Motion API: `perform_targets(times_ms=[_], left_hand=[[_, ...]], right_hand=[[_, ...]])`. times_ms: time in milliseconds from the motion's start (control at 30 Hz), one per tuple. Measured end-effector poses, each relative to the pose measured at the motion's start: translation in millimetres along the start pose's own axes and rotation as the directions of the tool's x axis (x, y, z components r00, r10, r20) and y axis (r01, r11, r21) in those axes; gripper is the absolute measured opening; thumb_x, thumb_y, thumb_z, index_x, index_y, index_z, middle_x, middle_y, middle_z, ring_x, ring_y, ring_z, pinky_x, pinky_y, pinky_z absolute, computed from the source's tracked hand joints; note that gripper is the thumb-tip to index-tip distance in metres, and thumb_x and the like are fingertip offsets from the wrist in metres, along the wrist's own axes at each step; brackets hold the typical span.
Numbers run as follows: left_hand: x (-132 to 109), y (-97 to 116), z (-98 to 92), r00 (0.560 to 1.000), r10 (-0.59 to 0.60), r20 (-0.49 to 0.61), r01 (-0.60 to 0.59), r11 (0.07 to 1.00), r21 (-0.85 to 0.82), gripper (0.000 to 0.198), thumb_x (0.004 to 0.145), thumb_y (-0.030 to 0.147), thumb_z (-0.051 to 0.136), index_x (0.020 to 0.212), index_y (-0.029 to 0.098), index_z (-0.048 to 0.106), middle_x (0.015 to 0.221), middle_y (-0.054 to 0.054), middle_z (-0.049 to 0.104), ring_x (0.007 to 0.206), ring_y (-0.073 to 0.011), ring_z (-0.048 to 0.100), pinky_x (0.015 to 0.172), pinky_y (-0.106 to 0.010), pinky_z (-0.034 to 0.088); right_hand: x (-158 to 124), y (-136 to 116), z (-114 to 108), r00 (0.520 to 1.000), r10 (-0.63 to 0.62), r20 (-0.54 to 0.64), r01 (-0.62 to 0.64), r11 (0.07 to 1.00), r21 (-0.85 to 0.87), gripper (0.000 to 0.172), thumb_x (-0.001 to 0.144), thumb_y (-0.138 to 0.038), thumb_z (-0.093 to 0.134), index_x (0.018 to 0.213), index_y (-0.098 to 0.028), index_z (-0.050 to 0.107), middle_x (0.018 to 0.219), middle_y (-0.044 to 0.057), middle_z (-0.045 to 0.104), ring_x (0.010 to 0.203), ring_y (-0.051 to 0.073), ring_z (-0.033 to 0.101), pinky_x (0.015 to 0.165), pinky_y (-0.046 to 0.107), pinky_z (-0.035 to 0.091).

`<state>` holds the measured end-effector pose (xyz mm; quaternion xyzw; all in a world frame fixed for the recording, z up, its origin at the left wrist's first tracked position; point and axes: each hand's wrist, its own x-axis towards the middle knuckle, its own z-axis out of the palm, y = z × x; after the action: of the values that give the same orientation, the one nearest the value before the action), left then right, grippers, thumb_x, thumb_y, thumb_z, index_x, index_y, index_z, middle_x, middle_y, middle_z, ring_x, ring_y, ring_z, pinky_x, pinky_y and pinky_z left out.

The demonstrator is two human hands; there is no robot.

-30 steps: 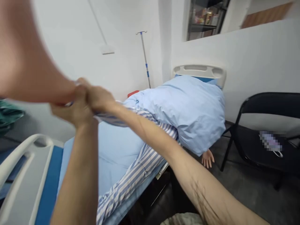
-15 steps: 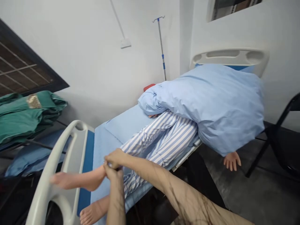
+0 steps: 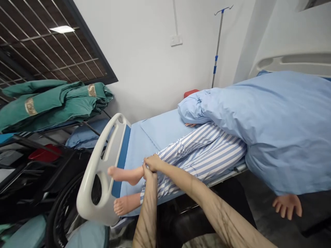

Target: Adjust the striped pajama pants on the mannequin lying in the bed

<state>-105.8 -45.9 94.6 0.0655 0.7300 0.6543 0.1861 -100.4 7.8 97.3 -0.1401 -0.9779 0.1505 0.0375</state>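
On the bed lies a figure that looks like a manikin, in blue-and-white striped trousers (image 3: 219, 151). My left hand (image 3: 149, 171) is closed round the far leg just above the ankle, at the trouser hem. Pressed against it from above, my right hand (image 3: 154, 162) grips the same trouser leg. My fingers partly hide the hem. The bare far foot (image 3: 126, 175) points toward the footboard (image 3: 99, 151), raised a little above the sheet. Nearer to me, the other foot (image 3: 126, 204) rests by the mattress edge. A light blue quilt (image 3: 279, 127) covers the upper body.
One manikin hand (image 3: 287, 205) hangs below the quilt at the near side. Behind the bed stand a drip pole (image 3: 218, 48) and a red object (image 3: 190, 93). Left of the footboard are folded green covers (image 3: 59, 101) on a frame and a wheelchair wheel (image 3: 62, 210).
My view has swung left, bringing the wheelchair and more of the green covers into sight. The far foot has come back from over the footboard to its inner side. Both hands keep their grip.
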Motion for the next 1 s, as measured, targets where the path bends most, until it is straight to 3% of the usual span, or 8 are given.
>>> perform_targets(times_ms=[200, 267, 433, 567, 667, 833, 900, 1000], left_hand=[[-7.1, 84.4, 37.8, 0.964, 0.030, -0.265, -0.117, 0.940, -0.319, 0.021, 0.079, 0.037, 0.052, 0.074, 0.020, 0.041, 0.079, -0.001, 0.059, 0.096, -0.0155, 0.065, 0.082, -0.027, 0.056], [-18.8, 125.0, 60.3, 0.941, 0.209, -0.267, -0.317, 0.819, -0.479, 0.027, 0.074, 0.035, 0.063, 0.088, 0.015, 0.050, 0.096, -0.003, 0.064, 0.099, -0.0147, 0.065, 0.086, -0.025, 0.057], [-83.3, 229.3, 142.2, 0.726, 0.687, -0.039, -0.639, 0.653, -0.407, 0.050, 0.083, 0.046, 0.045, 0.107, 0.002, 0.051, 0.115, -0.010, 0.064, 0.105, -0.0188, 0.064, 0.084, -0.028, 0.055], [-136.8, 275.9, 194.3, 0.605, 0.796, 0.023, -0.726, 0.563, -0.396, 0.042, 0.085, 0.041, 0.034, 0.106, 0.007, 0.048, 0.117, -0.005, 0.062, 0.107, -0.0176, 0.063, 0.084, -0.028, 0.052], [-146.6, 282.9, 200.5, 0.605, 0.795, 0.044, -0.703, 0.560, -0.439, 0.032, 0.083, 0.034, 0.051, 0.105, 0.011, 0.048, 0.115, -0.004, 0.062, 0.109, -0.0172, 0.063, 0.087, -0.031, 0.053], [-103.6, 256.9, 161.9, 0.659, 0.752, 0.030, -0.644, 0.584, -0.494, 0.046, 0.080, 0.038, 0.056, 0.112, 0.005, 0.050, 0.114, -0.006, 0.063, 0.106, -0.0163, 0.064, 0.091, -0.033, 0.053], [-76.4, 236.8, 139.4, 0.719, 0.695, 0.002, -0.590, 0.611, -0.528, 0.045, 0.074, 0.036, 0.067, 0.107, 0.007, 0.055, 0.111, -0.005, 0.065, 0.104, -0.0185, 0.065, 0.090, -0.034, 0.056], [-36.9, 198.3, 101.5, 0.874, 0.484, -0.029, -0.410, 0.705, -0.579, 0.047, 0.065, 0.032, 0.078, 0.101, 0.009, 0.059, 0.108, -0.007, 0.066, 0.101, -0.0186, 0.066, 0.088, -0.032, 0.057]], right_hand=[[-16.6, 8.7, -116.3, 0.971, -0.045, -0.235, 0.046, 0.999, -0.004, 0.025, 0.083, -0.030, 0.057, 0.105, -0.017, 0.054, 0.103, 0.011, 0.071, 0.094, 0.025, 0.067, 0.077, 0.031, 0.046], [-31.3, 19.5, -167.8, 0.935, -0.049, -0.350, 0.055, 0.998, 0.007, 0.029, 0.081, -0.031, 0.061, 0.104, -0.016, 0.053, 0.103, 0.007, 0.071, 0.093, 0.022, 0.067, 0.074, 0.026, 0.045], [-96.6, 70.9, -290.0, 0.742, 0.065, -0.668, -0.039, 0.998, 0.054, 0.036, 0.090, -0.033, 0.028, 0.096, -0.006, 0.051, 0.084, 0.000, 0.068, 0.087, 0.011, 0.067, 0.064, 0.016, 0.036], [-151.5, 106.7, -347.2, 0.553, 0.094, -0.828, -0.028, 0.995, 0.094, 0.042, 0.086, -0.032, 0.013, 0.072, -0.009, 0.046, 0.091, 0.000, 0.067, 0.085, 0.005, 0.062, 0.059, 0.014, 0.033], [-162.5, 110.2, -356.6, 0.531, 0.118, -0.839, -0.042, 0.993, 0.113, 0.053, 0.081, -0.031, -0.001, 0.069, -0.008, 0.045, 0.093, -0.002, 0.065, 0.087, 0.004, 0.061, 0.060, 0.014, 0.034], [-119.5, 84.2, -320.3, 0.645, 0.127, -0.754, -0.095, 0.992, 0.086, 0.049, 0.092, -0.031, 0.010, 0.096, -0.004, 0.051, 0.094, 0.000, 0.067, 0.089, 0.010, 0.066, 0.069, 0.018, 0.042], [-92.7, 70.6, -294.3, 0.718, 0.102, -0.688, -0.086, 0.995, 0.057, 0.032, 0.093, -0.031, 0.037, 0.109, -0.006, 0.047, 0.097, 0.003, 0.069, 0.091, 0.015, 0.067, 0.073, 0.022, 0.045], [-51.8, 51.3, -247.0, 0.817, 0.017, -0.576, -0.031, 0.999, -0.014, 0.041, 0.082, -0.034, 0.060, 0.113, -0.010, 0.046, 0.100, 0.007, 0.070, 0.095, 0.021, 0.066, 0.077, 0.025, 0.045]])
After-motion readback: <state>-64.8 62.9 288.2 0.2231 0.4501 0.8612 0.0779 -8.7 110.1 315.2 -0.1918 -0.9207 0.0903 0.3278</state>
